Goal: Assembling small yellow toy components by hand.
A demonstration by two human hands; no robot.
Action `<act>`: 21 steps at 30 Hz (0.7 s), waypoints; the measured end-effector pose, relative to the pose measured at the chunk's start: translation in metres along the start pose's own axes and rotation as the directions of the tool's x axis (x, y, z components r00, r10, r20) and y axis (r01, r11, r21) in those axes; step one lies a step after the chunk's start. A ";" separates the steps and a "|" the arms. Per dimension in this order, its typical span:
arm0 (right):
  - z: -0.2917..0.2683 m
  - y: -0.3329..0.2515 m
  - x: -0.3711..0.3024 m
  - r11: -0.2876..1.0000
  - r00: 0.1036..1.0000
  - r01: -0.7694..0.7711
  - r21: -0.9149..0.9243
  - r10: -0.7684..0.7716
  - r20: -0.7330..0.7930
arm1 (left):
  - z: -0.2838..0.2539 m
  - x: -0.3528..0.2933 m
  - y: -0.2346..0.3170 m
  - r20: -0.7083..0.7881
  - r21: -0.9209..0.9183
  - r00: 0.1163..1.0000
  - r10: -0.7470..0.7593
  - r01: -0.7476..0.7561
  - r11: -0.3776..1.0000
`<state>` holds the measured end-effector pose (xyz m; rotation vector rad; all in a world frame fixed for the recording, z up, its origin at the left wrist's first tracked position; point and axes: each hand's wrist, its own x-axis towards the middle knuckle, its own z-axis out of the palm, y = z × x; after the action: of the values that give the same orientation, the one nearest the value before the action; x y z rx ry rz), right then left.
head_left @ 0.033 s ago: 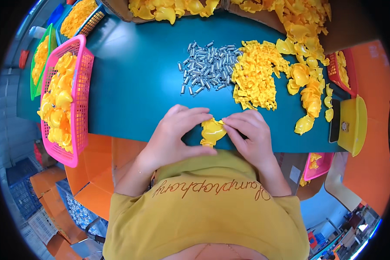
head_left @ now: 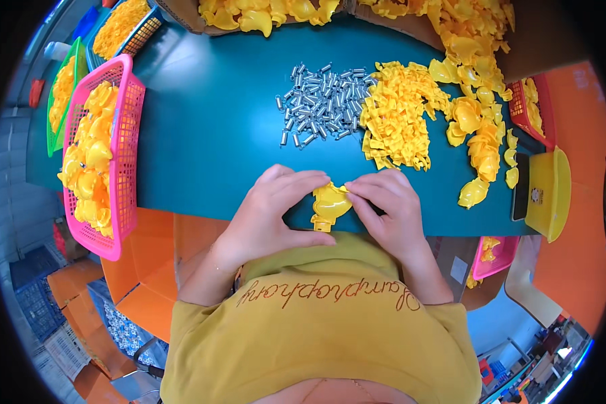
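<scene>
Fingers (head_left: 374, 190) pinch yellow piece (head_left: 331, 203); teal table (head_left: 202, 135), pink basket (head_left: 125, 161).

Pretty bright and even overall, shadows stay soft. There's a whitish glare patch on the bench (head_left: 202, 135) toward the far left, and the yellow piece (head_left: 332, 203) picks up little shiny highlights. Middle looks decently sharp. Fisheye bends the bench's front edge, corners go full black, and the clutter (head_left: 555, 340) at lower right turns mushy.
</scene>
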<state>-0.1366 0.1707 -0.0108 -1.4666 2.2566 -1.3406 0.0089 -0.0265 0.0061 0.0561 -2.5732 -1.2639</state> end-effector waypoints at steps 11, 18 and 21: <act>0.006 -0.006 -0.001 0.996 0.996 -0.092 -0.007 0.092 0.004 | 0.007 -0.005 0.000 0.014 0.019 0.996 -0.088 0.088 0.996; 0.011 -0.010 -0.001 0.995 0.999 -0.040 -0.090 0.038 -0.014 | 0.010 -0.007 -0.004 -0.009 0.046 0.999 -0.032 0.032 0.998; 0.012 -0.010 -0.003 0.994 0.995 -0.100 -0.042 0.099 -0.010 | 0.009 -0.007 -0.003 0.006 0.059 0.999 -0.051 0.050 0.997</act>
<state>-0.1223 0.1643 -0.0119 -1.3439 2.3429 -1.2795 0.0127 -0.0203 -0.0027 0.1291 -2.6312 -1.2074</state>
